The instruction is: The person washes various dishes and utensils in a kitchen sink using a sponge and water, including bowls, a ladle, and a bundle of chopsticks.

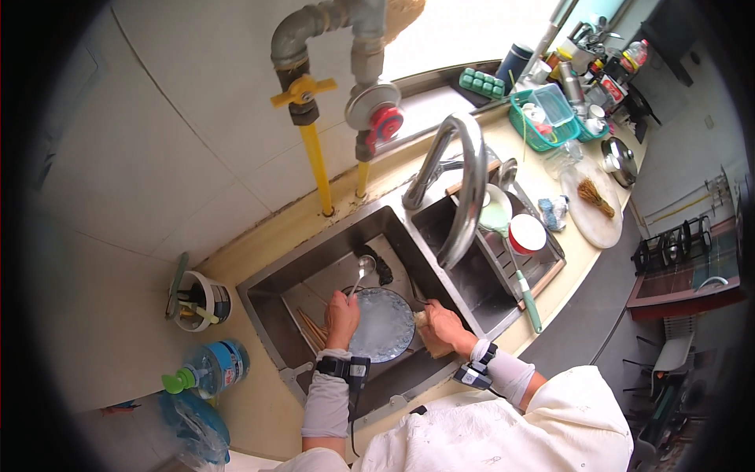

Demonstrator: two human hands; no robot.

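Observation:
My left hand [342, 319] grips the handle of a metal spoon [366, 265], its bowl pointing away from me over the left sink basin [268, 295]. Beneath it lies a patterned glass dish [382, 330] filled with cloudy water. My right hand [446, 326], at the dish's right edge, is closed on a beige scrubbing cloth [433, 344]. A thin dark utensil handle [417, 295] reaches these fingers; whether they hold it is unclear. Several wooden chopsticks [311, 328] lie left of the dish, partly hidden by my left hand. A black, crumpled item [381, 268] rests behind the spoon.
A chrome faucet [472, 194] arches over the right basin [433, 233]. A draining rack there holds a red-and-white bowl [527, 234] and a green-handled utensil [529, 304]. A pump bottle [218, 367] and a white tub [203, 301] stand left. A round board [596, 218] carries a straw brush [596, 197].

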